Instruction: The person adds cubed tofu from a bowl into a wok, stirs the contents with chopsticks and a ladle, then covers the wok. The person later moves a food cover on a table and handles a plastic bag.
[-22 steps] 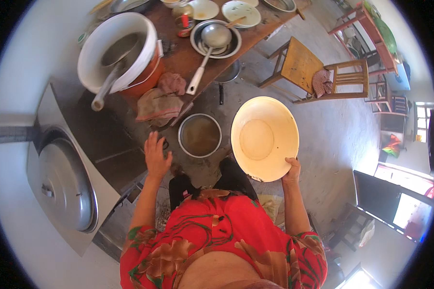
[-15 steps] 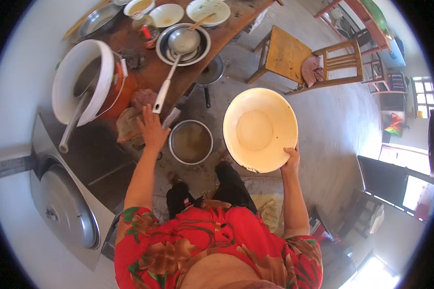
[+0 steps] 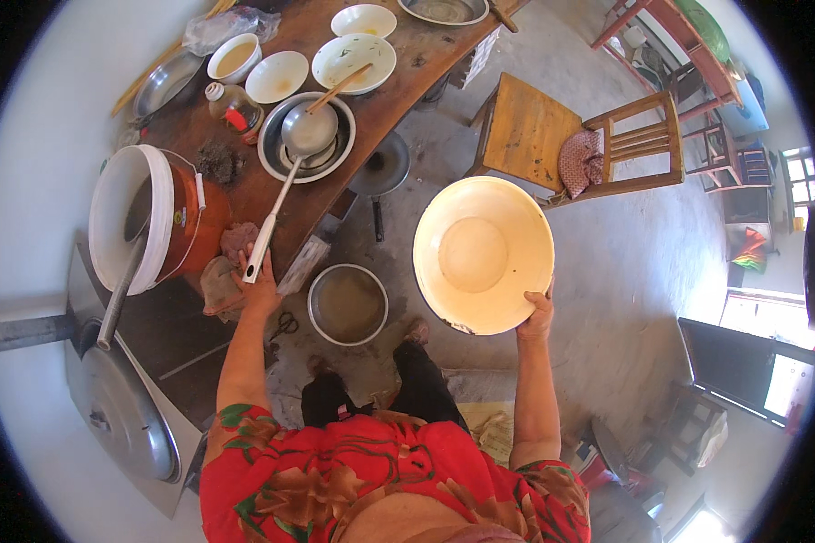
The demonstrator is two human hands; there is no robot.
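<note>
My left hand (image 3: 260, 288) grips the white handle end of a long metal ladle (image 3: 290, 172), whose bowl rests in a steel dish (image 3: 272, 149) on the wooden table (image 3: 426, 54). My right hand (image 3: 539, 317) holds a large cream enamel basin (image 3: 483, 253) by its lower rim, tilted up and empty. Between my feet on the floor stands a steel pot (image 3: 348, 303) of murky liquid.
An orange bucket (image 3: 190, 226) with a white rim and a stick stands at the table's left end. Several bowls (image 3: 353, 59) and a bottle (image 3: 234, 107) sit on the table. A wooden chair (image 3: 552, 136) stands at right, a pan (image 3: 380, 167) under the table, a round metal lid (image 3: 118, 412) at left.
My left hand reached up from near the floor pot and closed on the ladle handle. The basin stayed raised in my right hand; the view tilted toward the table.
</note>
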